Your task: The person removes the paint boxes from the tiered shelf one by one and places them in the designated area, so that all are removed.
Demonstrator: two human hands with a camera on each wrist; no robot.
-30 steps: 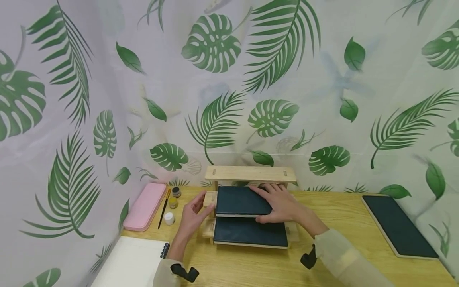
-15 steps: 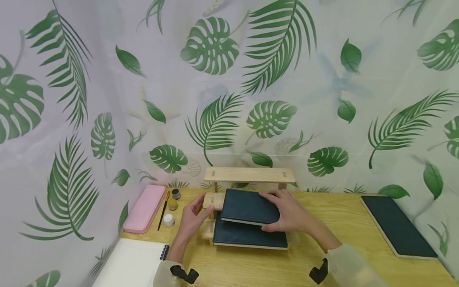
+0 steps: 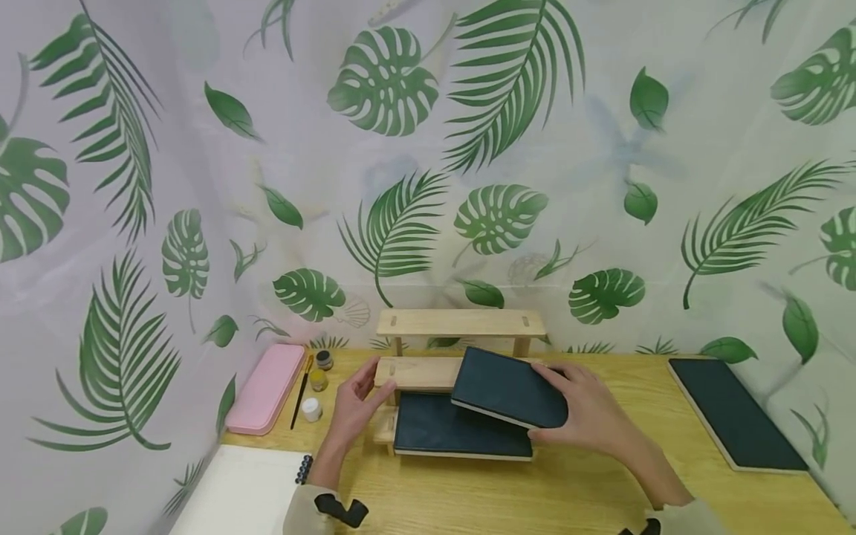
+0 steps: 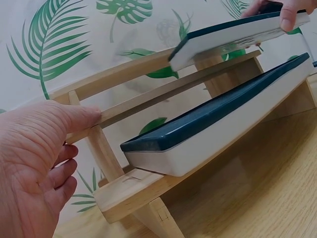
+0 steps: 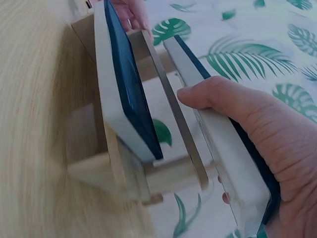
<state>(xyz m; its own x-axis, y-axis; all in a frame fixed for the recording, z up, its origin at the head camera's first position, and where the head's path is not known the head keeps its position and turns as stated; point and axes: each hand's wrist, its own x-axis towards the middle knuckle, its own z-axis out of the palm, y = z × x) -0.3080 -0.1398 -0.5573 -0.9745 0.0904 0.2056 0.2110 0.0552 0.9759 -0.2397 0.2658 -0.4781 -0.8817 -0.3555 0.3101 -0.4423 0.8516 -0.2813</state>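
Head view: your right hand is clamped on a flat rectangular slab with a dark blue top and off-white sides, fingers over the far edge and thumb at the near edge. The held slab is raised over the right part of a three-tiered stand of pale wood, turned so that its right end lies nearer you. Both wrist views show a gap between it and the stand's middle board.

Your left hand pinches the left end of that middle board; the left wrist view confirms the thumb on top and the other fingers curled below.

A second dark blue-topped slab with off-white sides rests on the lowest, nearest tier, partly covered in the head view by the held one. A third dark blue slab with a pale edge lies at the far right of the yellowish wood-grain table, well apart from the stand.

To the left of the stand you have a small white jar, a yellow jar, a dark jar, a slender dark-handled paintbrush and a pink rounded case. A white spiral-bound pad lies at near left.
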